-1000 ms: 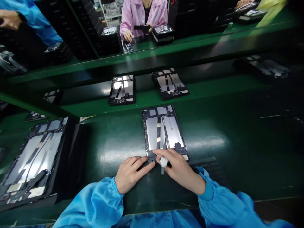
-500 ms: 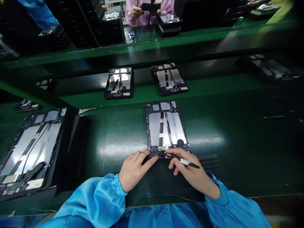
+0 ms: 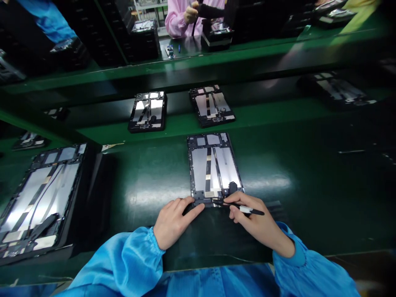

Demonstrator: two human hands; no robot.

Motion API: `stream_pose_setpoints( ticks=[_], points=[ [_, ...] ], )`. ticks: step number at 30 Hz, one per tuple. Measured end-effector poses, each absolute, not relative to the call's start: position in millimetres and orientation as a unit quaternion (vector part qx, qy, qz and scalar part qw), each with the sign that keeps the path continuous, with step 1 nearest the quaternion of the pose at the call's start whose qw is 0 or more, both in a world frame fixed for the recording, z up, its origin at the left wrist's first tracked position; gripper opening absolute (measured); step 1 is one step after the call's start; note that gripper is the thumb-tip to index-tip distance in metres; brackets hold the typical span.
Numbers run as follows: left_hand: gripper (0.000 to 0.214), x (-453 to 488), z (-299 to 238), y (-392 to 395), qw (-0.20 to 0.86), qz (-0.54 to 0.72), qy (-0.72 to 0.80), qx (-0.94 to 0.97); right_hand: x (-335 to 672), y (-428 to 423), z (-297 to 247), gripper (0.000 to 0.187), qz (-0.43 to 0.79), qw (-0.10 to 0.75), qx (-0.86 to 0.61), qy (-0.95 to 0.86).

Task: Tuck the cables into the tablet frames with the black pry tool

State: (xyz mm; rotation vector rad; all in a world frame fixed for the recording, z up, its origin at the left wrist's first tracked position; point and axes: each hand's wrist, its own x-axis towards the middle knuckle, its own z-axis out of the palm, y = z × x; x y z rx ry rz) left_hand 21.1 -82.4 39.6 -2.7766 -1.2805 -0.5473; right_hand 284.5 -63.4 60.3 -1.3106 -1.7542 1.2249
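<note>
An opened tablet (image 3: 199, 169) lies on the green bench in front of me, its silver inner plate and dark ribbon cables facing up. My left hand (image 3: 175, 220) rests at its lower left corner, fingers stretched and thumb apart, touching the edge. In a pinch, my right hand (image 3: 252, 216) holds slim black tweezers with a white section (image 3: 246, 209). Their tip is over connectors along the tablet's bottom edge; whether it touches them I cannot tell. A small black flap-like part (image 3: 233, 187) lies just above the right fingertips.
On the left stands a stack topped by another opened tablet (image 3: 40, 198). Two more opened tablets (image 3: 147, 111) (image 3: 212, 105) lie on the ledge behind. A thin rod (image 3: 352, 152) is at right. Across the partition (image 3: 108, 70), a person in pink (image 3: 182, 18) handles a dark object.
My right hand and the tweezers have shifted right and slightly down along the tablet's bottom edge. The left hand stays at the corner. The view has turned slightly.
</note>
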Motion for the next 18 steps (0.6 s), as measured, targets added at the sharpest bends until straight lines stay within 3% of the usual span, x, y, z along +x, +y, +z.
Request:
stream_pose_setpoints(
  ticks=[6,13,18],
  points=[
    [0.031,13,39,-82,-0.001,-0.218,-0.386,-0.896,274,-67,60,0.017,0.529,0.319,-0.443,-0.650],
    [0.027,14,40,-76,-0.011,-0.238,-0.385,-0.892,265,-62,69,0.018,0.488,0.303,-0.374,-0.727],
    [0.027,16,46,-82,-0.008,-0.244,-0.376,-0.894,267,-65,67,0.015,0.558,0.285,-0.404,-0.666]
  ],
)
